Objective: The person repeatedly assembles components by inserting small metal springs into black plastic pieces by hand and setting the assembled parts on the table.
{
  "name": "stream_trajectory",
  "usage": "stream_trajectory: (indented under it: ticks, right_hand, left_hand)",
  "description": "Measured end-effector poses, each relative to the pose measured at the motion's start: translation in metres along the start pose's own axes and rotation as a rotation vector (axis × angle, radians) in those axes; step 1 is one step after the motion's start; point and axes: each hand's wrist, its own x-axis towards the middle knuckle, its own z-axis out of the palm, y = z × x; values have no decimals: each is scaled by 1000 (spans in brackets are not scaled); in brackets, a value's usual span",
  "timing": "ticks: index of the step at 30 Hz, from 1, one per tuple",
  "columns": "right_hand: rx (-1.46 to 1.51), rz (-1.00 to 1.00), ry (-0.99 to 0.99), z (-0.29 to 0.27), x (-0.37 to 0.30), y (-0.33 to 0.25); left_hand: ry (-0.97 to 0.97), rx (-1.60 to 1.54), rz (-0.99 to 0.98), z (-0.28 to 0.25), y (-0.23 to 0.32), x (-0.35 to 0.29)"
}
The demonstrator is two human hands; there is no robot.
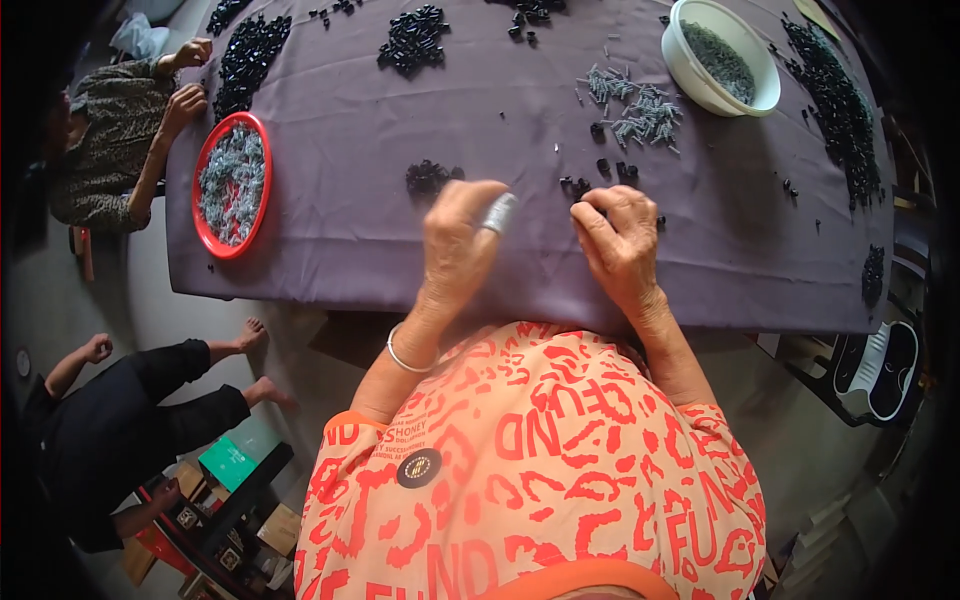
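Observation:
My left hand [458,240], smeared by motion, is over the near side of the table, its thumb wrapped in a pale silvery covering. Just beyond it lies a small heap of black plastic parts [430,178]. To the right, my right hand [622,240] has its thumb and fingers pinched together; what is between the fingertips is hidden. Several loose black pieces [576,187] lie right at those fingertips. Farther out is a scattered pile of small clear-grey tube-like pieces [640,112].
The purple-grey cloth [330,200] covers the table. A red tray [265,160] of clear pieces stands left, a cream bowl [690,90] of grey-green pieces at back right. Black piles [413,40] line the far side. Other people sit at left [115,140] and lower left [130,420].

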Motion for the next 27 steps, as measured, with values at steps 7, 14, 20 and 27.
stream_trajectory:
  ticks: [7, 14, 20, 27]
  right_hand:
    - [412, -24, 35, -4, -4, -6]
    - [284, 195, 15, -20, 12, 29]
    - [-74, 434, -109, 6, 33, 75]
    - [-232, 268, -155, 14, 37, 69]
  left_hand:
    - [-550, -1045, -644, 19, 11, -4]
    - [-530, -871, -691, 13, 10, -7]
    - [-440, -743, -660, 18, 6, -8]
    - [-318, -697, -590, 21, 0, -15]
